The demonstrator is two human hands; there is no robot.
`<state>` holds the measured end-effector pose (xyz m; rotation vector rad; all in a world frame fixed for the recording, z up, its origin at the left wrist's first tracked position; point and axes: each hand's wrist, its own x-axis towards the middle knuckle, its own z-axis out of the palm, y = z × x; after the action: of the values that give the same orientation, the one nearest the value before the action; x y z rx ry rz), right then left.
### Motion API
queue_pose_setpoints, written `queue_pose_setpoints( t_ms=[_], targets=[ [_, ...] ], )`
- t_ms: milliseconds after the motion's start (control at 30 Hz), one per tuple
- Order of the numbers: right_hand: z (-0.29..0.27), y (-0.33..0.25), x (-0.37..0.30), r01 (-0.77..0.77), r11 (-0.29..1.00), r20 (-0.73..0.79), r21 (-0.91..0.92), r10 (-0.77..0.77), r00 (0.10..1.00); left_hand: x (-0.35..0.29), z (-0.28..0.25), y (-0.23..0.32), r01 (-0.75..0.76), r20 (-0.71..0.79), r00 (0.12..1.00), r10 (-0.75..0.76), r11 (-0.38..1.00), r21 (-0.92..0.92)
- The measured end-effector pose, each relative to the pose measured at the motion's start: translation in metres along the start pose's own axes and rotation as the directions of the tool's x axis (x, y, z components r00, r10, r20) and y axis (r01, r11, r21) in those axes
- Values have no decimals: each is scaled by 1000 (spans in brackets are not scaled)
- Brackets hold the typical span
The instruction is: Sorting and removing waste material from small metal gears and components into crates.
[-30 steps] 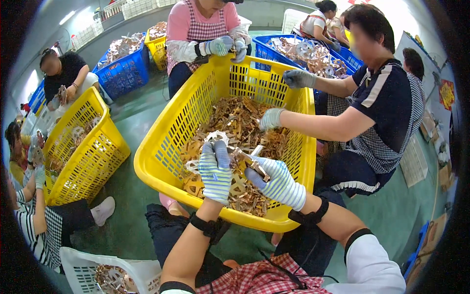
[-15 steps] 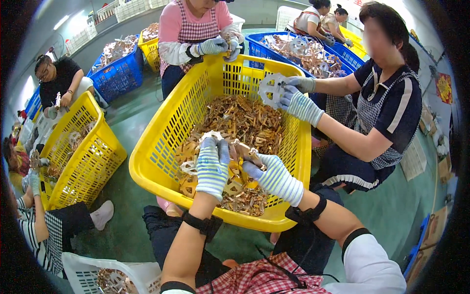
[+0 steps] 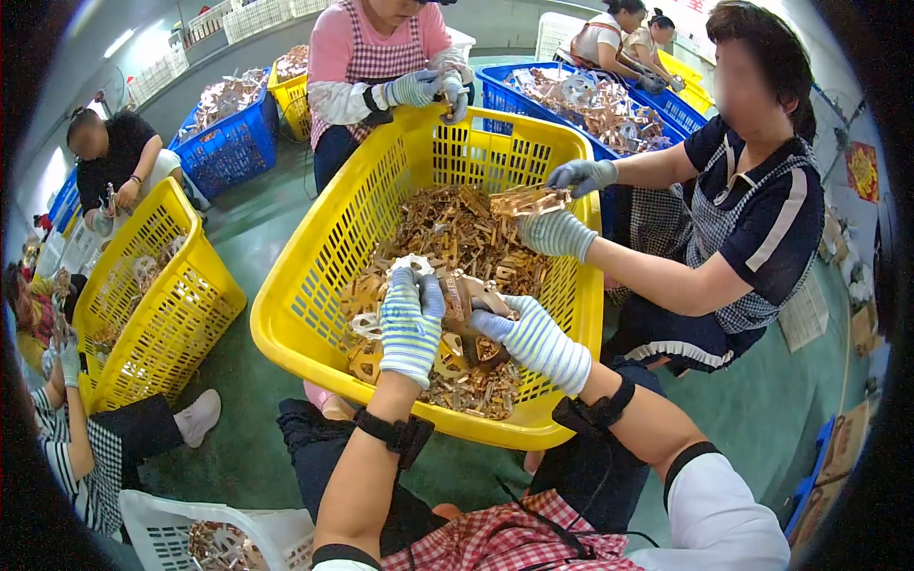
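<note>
1. Left hand (image 3: 411,326): gloved fingers pinch a pale metal plate (image 3: 412,265), held up over the near half of the yellow basket (image 3: 286,328).
2. Right hand (image 3: 536,340): thumb and fingers pinch a copper-coloured metal strip (image 3: 461,297), just beside the plate; joined to it or not, can't tell.
3. Heap of metal pieces (image 3: 466,219) lies below both.
4. Risk: strip drops and gets lost among similar pieces; cause, smooth metal in a loose glove grip.
5. Risk: glove snags or tears; cause, squeezing thin, likely sharp edges.
6. Risk: knocked hands; cause, sharing the basket with the co-worker's hand (image 3: 559,234), gripping a copper-coloured bundle (image 3: 526,201).
</note>
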<state>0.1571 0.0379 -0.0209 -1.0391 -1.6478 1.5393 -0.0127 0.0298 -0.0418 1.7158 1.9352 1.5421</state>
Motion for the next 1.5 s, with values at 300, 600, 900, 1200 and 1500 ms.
queue_pose_setpoints(
  t_ms=[300, 600, 900, 1200, 1500],
  targets=[
    [-17, -7, -5, 22, 977, -123, -213, -49, 991, 2, -19, 34, 222, 216, 963, -163, 934, -281],
    [-14, -8, 2, 210, 956, -22, -203, -218, 976, -7, -18, 33, -253, -98, 967, 235, 927, -276],
    [-40, -23, 4, 35, 988, -50, 152, -27, 998, 9, -24, -17, -210, -11, 973, 232, 898, 386],
    [13, -50, 91, -184, 983, 496, 21, 149, 855, 19, -80, -23, 389, 90, 856, -509, 519, -761],
    [41, 267, 175, 151, 343, 364, -927, 727, 582, 11, -102, -48, 278, -76, 733, -676, 399, -874]
  ],
)
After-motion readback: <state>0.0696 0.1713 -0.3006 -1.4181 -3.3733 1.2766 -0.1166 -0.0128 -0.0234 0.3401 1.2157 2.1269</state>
